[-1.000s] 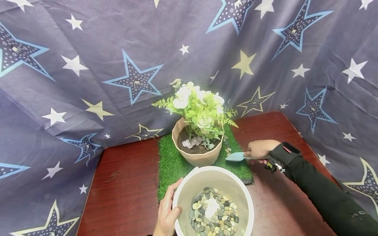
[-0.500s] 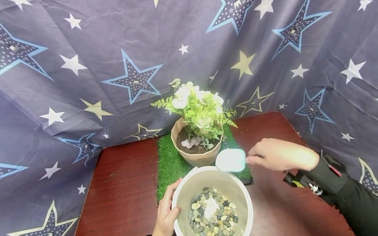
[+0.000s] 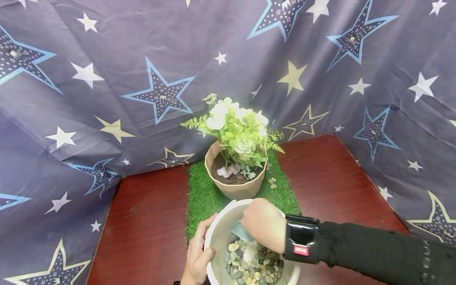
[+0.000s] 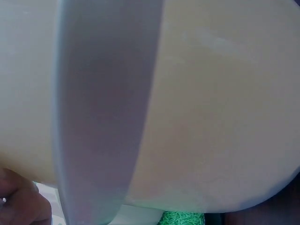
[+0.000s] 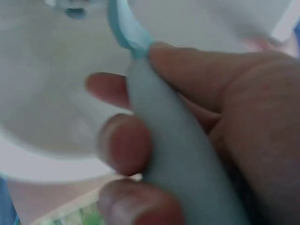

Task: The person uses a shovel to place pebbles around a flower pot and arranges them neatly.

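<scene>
A small pale-blue trowel [image 3: 239,231] dips into the white bucket [image 3: 217,233] at the near edge of the bench [image 3: 149,221], its blade angled down toward the pebbles [image 3: 249,265] heaped in the bottom. The right hand [image 3: 265,225] holds the trowel by its handle, fingers [image 5: 124,143] curled round it with the thumb lying along the top (the right wrist view shows this plainly, if blurred). The left hand [image 3: 197,255] grips the near left rim of the bucket, thumb hooked over the edge and fingers on the outer wall; the left wrist view is filled by that wall, with a strip of green just beyond.

Just behind the bucket lies a square of artificial grass [image 3: 203,198], and on it stands a tan flower pot [image 3: 233,189] with dark soil, a few pale stones, and white flowers with green fronds [image 3: 236,132]. A few loose pebbles lie on the grass to the right of the pot. Star-printed blue cloth [image 3: 107,79] hangs behind and to both sides of the bench.
</scene>
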A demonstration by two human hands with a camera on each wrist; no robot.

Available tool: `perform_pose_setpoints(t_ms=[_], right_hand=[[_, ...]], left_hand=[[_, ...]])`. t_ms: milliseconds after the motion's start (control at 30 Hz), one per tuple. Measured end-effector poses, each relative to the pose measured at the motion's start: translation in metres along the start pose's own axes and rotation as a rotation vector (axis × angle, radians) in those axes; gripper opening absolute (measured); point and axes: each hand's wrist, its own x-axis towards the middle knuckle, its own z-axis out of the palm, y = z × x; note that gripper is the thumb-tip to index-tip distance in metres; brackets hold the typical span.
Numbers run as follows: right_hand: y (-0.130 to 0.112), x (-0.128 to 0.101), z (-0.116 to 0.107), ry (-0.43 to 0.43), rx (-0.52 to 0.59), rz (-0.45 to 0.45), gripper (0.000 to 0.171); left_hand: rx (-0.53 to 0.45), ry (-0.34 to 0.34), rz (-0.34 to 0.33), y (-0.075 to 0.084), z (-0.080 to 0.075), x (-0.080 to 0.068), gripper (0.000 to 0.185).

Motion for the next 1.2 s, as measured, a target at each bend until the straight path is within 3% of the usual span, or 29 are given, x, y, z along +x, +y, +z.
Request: perform_pose_setpoints(t_ms=[200, 300, 433, 600, 833, 1067, 1200], right_hand=[[-0.02, 0.021, 0.025, 0.088, -0.093, -0.003, 0.027], [-0.024, 0.025, 0.03, 0.09, -0.109, -0.012, 0.026], [-0.028, 0.024, 0.038, 0.089, -0.095, -0.028, 0.025], [-0.032, 0.017, 0.048, 0.106, -0.052, 0.029, 0.027], [-0.035, 0.014, 0.045, -0.028, -0.052, 0.078, 0.027], [-0.034, 0.018, 0.045, 0.067, -0.06, 0.077, 0.027], [-0.035, 0.02, 0.045, 0.041, -0.054, 0.079, 0.027]], left_hand=[[0.004, 0.005, -0.002, 0.0, -0.003, 0.0, 0.084], [0.005, 0.005, 0.007, -0.001, -0.003, 0.0, 0.084], [-0.005, 0.001, 0.012, -0.001, -0.002, -0.001, 0.084], [0.009, -0.004, 0.002, 0.001, 0.004, -0.001, 0.083], [0.03, -0.004, 0.031, 0.0, 0.004, 0.002, 0.082], [0.055, 0.02, 0.027, 0.001, 0.003, 0.001, 0.082], [0.057, 0.032, 0.011, 0.002, 0.002, 0.0, 0.082]])
